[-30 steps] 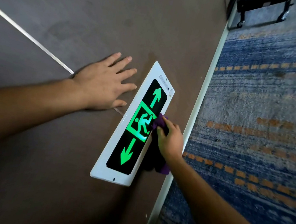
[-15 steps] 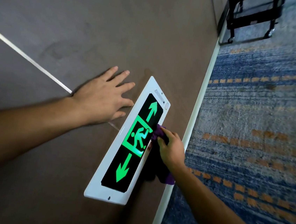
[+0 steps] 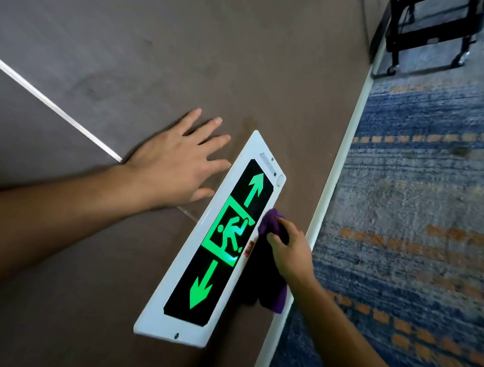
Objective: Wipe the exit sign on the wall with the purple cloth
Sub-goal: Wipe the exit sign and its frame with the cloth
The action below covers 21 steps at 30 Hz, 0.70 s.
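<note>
Hands unmoved since earlier, right hand [image 3: 291, 253] gripping soft purple cloth [image 3: 271, 222] against glossy rectangular exit sign [image 3: 222, 241], left hand [image 3: 174, 161] spread flat.

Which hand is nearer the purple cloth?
Right. The right hand grips the purple cloth against the exit sign's floor-side edge; the left hand lies flat on the wall across the sign.

White-framed rectangular exit sign [image 3: 214, 240], black panel: lit green running-figure-in-doorway pictogram between two green arrows pointing opposite ways. Small red mark on frame edge, unreadable. No words legible.
</note>
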Available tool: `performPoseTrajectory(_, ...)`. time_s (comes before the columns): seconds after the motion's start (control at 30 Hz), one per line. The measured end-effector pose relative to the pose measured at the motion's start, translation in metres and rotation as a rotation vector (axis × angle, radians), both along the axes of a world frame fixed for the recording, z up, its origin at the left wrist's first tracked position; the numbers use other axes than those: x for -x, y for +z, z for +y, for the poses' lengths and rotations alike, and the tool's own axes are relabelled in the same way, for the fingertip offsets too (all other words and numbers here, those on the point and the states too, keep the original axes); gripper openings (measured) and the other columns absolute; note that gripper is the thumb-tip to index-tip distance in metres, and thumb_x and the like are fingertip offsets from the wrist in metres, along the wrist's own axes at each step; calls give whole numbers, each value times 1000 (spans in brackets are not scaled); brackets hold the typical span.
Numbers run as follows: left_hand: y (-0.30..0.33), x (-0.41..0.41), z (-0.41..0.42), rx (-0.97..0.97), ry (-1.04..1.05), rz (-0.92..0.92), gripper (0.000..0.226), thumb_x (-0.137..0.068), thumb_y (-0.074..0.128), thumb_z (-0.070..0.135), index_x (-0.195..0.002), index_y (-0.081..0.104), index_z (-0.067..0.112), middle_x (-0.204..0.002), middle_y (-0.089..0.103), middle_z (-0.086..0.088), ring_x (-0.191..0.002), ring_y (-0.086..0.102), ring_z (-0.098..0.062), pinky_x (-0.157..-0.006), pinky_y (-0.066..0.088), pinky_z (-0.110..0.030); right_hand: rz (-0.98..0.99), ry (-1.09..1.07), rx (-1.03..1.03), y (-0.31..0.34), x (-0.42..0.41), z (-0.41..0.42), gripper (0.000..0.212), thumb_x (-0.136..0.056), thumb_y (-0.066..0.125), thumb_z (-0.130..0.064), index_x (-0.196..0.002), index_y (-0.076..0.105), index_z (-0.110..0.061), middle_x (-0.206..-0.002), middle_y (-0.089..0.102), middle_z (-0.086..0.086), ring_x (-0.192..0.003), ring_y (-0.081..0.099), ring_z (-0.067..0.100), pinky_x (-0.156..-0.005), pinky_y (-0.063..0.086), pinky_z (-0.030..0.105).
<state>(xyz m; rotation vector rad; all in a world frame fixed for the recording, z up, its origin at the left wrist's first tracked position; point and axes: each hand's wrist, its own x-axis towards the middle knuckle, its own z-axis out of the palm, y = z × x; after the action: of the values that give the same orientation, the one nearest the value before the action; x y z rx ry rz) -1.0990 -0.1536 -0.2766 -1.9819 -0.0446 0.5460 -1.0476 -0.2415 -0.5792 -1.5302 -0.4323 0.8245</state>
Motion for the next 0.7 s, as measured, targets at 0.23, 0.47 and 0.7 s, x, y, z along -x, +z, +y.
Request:
performPoseTrajectory(0.23, 2, -1, -4, 12, 18, 27, 63, -96, 34, 70, -153, 39, 41, -171, 20, -7, -159, 8, -36, -126, 4, -59, -155, -34, 13, 7, -2, -4, 44, -105, 51, -28, -148, 53, -24, -140, 54, 2, -111, 57, 17, -96, 49, 29)
performPoseTrajectory(0.47, -3, -5, -5, 31, 48, 34, 61, -98, 37, 67, -153, 40, 40, -172, 16, -9, -159, 3, -38, -125, 0, -61, -244, -45, 26, 10, -30, 13, 42, -106, 48, -26, -148, 52, -24, -148, 50, 3, -123, 57, 23, -104, 50, 35)
performPoseTrajectory(0.7, 0, -2, 1, 75, 13, 23, 61, -95, 40, 67, -150, 44, 41, -171, 21, -9, -158, 6, -39, -125, 1, -61, -301, -86, 53, 33, -59, 31, 40, -106, 44, -24, -144, 55, -24, -147, 49, 3, -122, 58, 26, -93, 42, 27)
